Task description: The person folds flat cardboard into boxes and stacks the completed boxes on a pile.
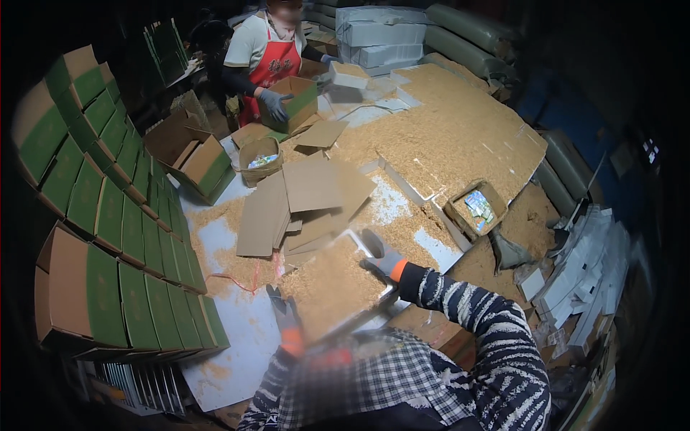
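Observation:
My left hand [286,320], in a grey glove with an orange cuff, is closed on the left side of a white foam tray [352,235]. Gripping the tray's right edge is my right hand [382,258], gloved the same way. Tan sawdust-like filling [334,287] lies level across the tray, which is tilted close to my body above the table's near edge. Just beyond it, flat cardboard sheets [313,185] lie in a loose pile. A thin red cord [233,279] trails on the table to the left of my left hand.
Green and brown cartons [104,302] are stacked along the left. Across the table a person in a red apron [279,65] handles an open carton [291,108] and a foam tray [350,75]. Small boxes of printed packets [478,206] stand on the sawdust-strewn table. White foam strips [586,262] lie at right.

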`<state>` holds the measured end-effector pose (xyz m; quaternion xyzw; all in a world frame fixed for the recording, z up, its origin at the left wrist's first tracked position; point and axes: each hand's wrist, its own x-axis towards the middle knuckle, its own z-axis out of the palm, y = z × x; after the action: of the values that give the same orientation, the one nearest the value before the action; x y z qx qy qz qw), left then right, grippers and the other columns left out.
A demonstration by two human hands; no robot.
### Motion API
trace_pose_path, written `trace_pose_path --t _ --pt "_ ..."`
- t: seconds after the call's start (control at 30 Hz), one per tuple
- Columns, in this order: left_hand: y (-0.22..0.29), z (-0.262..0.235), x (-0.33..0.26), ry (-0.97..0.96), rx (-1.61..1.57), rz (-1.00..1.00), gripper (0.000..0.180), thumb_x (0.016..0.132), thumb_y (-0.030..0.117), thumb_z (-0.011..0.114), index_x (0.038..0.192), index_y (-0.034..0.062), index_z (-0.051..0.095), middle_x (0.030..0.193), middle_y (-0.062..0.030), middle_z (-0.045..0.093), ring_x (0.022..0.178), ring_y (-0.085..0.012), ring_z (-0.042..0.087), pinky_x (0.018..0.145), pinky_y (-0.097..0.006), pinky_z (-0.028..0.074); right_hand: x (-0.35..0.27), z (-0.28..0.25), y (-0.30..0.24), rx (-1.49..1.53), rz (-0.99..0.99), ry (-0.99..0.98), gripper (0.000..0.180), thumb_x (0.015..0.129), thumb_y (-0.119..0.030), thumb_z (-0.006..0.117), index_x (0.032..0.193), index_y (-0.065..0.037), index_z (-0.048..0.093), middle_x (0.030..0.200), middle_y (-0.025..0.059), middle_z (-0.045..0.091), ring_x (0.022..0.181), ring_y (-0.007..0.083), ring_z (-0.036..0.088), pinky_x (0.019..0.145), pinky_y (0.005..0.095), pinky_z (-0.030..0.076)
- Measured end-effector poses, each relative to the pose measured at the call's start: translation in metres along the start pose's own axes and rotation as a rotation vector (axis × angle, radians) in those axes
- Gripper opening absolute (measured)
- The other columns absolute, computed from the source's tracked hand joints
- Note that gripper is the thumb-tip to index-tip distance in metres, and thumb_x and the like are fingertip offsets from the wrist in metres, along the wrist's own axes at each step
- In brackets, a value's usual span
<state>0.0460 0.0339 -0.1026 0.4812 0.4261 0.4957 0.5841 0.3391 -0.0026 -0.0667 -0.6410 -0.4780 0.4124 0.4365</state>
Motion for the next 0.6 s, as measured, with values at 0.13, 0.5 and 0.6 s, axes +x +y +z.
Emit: trace_pose_path --t 0.13,0.5,0.6 --pt "-0.012 -0.010 -0.004 -0.096 0.364 -0.003 0.075 0.089 0.000 0.047 0.154 0.0025 0.009 0.161 -0.0123 0.015 0.148 -0.0253 0.016 0.119 -0.034 0.015 -0.011 0.013 0.005 -0.680 -0.064 -0.003 0.061 0.087 -0.016 0.057 0.142 -0.006 0.034 0.122 0.0280 0.058 0.112 0.0406 0.058 0.095 0.0450 0.045" --pt "-0.034 -0.049 0.044 -0.191 0.633 0.008 0.072 0.090 0.016 0.055 0.152 0.0011 0.022 0.157 -0.0149 0.027 0.144 -0.0284 0.028 0.117 -0.036 0.023 -0.002 -0.125 -0.001 -0.427 -0.275 0.483 0.037 0.091 -0.018 0.061 0.127 -0.013 0.057 0.134 0.0131 0.051 0.124 0.0321 0.050 0.104 0.0424 0.043" --pt "-0.013 -0.023 0.079 -0.014 0.483 0.034 0.065 0.090 0.003 0.058 0.149 0.0006 0.031 0.153 -0.0136 0.035 0.139 -0.0254 0.035 0.112 -0.036 0.031 0.008 -0.263 0.076 -0.628 0.019 0.996 0.037 0.081 -0.017 0.066 0.117 -0.008 0.060 0.122 0.0186 0.054 0.115 0.0358 0.052 0.102 0.0415 0.042"
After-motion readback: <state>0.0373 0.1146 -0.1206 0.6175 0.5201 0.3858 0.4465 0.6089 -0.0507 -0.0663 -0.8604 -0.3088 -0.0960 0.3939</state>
